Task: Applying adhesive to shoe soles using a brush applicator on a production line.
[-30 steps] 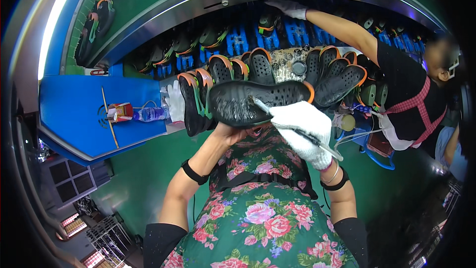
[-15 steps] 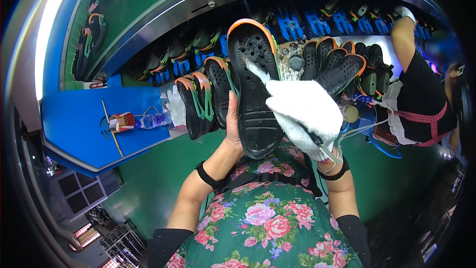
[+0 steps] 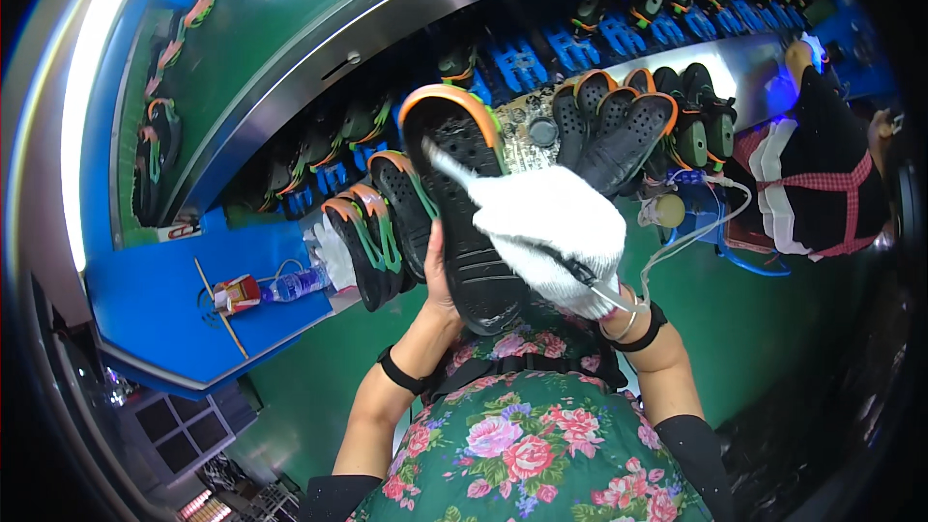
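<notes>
My bare left hand is wrapped round the side of a black clog edged in orange and green. The clog stands tilted up in front of my chest, with perforations near its far end. My right hand, in a white knit glove, is closed over the clog's right side. From its fingers sticks a slim whitish tool like a small brush, its tip against the clog's perforated part. The glove hides the rest of that tool. Similar clogs stand just left of my left hand.
More black clogs stand beyond my right hand. Behind runs a line of blue holders under a metal-edged hood. At left, a blue table carries a plastic bottle and a red carton. A co-worker is at the right.
The clog and both my hands sit further left and slightly lower in the picture. The surroundings have shifted too, as the view has turned. The tool tip remains at the perforated part.
</notes>
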Action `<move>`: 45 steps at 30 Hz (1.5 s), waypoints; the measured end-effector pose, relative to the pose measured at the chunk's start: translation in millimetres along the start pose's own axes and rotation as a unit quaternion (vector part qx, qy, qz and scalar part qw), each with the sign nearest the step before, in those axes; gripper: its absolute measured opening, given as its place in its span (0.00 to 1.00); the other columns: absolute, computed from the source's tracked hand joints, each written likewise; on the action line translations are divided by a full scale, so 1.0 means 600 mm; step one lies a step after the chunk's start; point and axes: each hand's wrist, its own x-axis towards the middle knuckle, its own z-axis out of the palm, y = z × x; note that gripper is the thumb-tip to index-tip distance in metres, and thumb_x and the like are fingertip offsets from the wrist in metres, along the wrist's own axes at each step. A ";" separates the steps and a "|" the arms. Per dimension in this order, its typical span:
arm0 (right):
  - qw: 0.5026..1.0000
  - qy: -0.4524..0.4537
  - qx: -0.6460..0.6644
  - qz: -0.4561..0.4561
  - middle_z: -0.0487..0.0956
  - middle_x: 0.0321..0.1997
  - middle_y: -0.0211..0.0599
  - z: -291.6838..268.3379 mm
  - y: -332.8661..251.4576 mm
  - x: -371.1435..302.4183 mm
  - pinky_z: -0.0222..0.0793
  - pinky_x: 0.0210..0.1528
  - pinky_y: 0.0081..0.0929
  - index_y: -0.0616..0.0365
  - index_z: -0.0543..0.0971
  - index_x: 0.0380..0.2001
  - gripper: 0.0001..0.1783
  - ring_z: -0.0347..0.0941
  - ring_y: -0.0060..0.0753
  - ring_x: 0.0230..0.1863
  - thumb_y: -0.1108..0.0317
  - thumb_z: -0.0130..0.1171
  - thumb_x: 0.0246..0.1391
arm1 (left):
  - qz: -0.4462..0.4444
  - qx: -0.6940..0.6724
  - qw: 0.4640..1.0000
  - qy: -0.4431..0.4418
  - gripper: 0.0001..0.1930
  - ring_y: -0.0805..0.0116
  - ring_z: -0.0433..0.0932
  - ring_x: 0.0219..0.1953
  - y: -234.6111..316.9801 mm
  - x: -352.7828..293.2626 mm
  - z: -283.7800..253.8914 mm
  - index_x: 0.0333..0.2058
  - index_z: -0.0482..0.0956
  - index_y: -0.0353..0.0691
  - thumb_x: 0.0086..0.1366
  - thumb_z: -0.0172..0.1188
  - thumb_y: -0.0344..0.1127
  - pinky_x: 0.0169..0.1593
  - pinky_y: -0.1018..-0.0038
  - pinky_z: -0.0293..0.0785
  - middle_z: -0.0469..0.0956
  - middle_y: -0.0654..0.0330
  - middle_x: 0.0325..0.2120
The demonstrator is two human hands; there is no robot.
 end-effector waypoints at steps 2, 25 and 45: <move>0.999 0.033 0.024 0.026 0.87 0.50 0.39 0.008 0.000 -0.011 0.79 0.49 0.37 0.53 0.87 0.47 0.20 0.84 0.44 0.49 0.78 0.68 0.50 | 0.014 0.035 0.999 -0.004 0.40 0.49 0.71 0.66 0.002 -0.002 0.009 0.70 0.63 0.41 0.73 0.44 0.67 0.71 0.50 0.65 0.70 0.49 0.66; 0.997 -0.015 0.050 0.048 0.87 0.49 0.38 0.043 -0.007 -0.052 0.77 0.54 0.38 0.52 0.88 0.47 0.19 0.84 0.43 0.50 0.76 0.69 0.50 | -0.006 0.080 0.989 -0.128 0.51 0.37 0.76 0.59 0.005 0.094 0.066 0.73 0.56 0.45 0.65 0.43 0.80 0.59 0.40 0.76 0.69 0.39 0.64; 0.989 -0.066 0.133 -0.001 0.88 0.47 0.38 0.028 0.000 -0.059 0.80 0.45 0.33 0.51 0.88 0.44 0.18 0.84 0.39 0.45 0.76 0.73 0.46 | 0.077 -0.008 0.987 -0.142 0.46 0.41 0.70 0.63 0.044 0.118 0.085 0.69 0.60 0.43 0.67 0.47 0.75 0.58 0.37 0.74 0.66 0.55 0.65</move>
